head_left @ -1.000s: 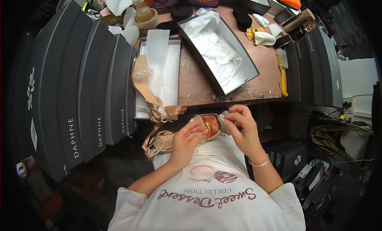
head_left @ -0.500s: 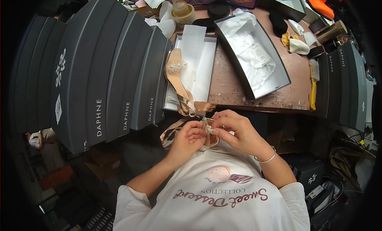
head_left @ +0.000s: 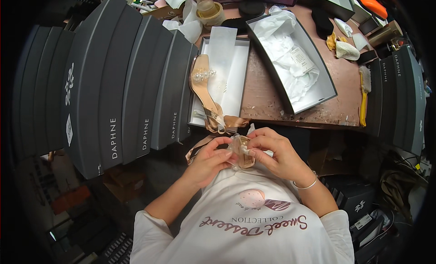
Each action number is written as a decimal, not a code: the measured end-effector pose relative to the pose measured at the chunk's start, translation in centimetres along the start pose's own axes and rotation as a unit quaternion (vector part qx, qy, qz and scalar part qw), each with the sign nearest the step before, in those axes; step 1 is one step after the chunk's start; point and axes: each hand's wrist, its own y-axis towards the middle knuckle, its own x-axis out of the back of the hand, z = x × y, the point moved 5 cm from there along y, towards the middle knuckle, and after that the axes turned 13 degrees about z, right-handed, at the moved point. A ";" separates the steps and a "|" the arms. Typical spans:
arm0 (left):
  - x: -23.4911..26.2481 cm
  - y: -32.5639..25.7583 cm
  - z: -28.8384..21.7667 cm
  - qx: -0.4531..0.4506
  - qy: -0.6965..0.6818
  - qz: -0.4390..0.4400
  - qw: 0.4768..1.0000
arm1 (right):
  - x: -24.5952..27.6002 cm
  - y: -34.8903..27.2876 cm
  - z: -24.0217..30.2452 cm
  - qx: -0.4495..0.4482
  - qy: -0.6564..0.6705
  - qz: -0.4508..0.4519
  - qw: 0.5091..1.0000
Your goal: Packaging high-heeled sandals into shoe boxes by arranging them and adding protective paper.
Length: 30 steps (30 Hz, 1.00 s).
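Note:
Close to my white shirt, a beige sandal with a clear, beaded strap is held between my hands. My left hand grips the strap side, fingertips against the clear band. Thumb and fingers of my right hand pinch a small white wad, perhaps tissue, against the sandal's strap; the fingers partly hide it. Just beyond, a matching sandal with clear beads and a tan ribbon rests along the left edge of a shallow white-lined tray or lid. Another tan ribbon hangs beside my left hand.
Dark shoe boxes stand in a row at left, more boxes at right. An open shoe box with white tissue lies on the brown table. A yellow-handled brush lies near the right edge; jars stand behind.
My left hand has shifted slightly left and its fingers have loosened and spread along the strap. My right hand has moved a little right, still pinching the white wad. More of the sandal shows.

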 end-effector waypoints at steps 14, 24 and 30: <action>-0.4 2.4 3.5 -0.072 -0.085 -0.014 0.994 | 1.3 -3.0 -2.9 -0.079 0.051 -0.047 0.994; -0.6 2.2 4.0 -0.068 -0.055 -0.018 0.996 | 1.3 -4.3 -3.8 -0.093 0.076 -0.065 0.991; -2.2 1.0 3.2 -0.116 0.085 -0.004 0.990 | 1.3 -5.3 -3.9 -0.070 0.046 -0.052 0.995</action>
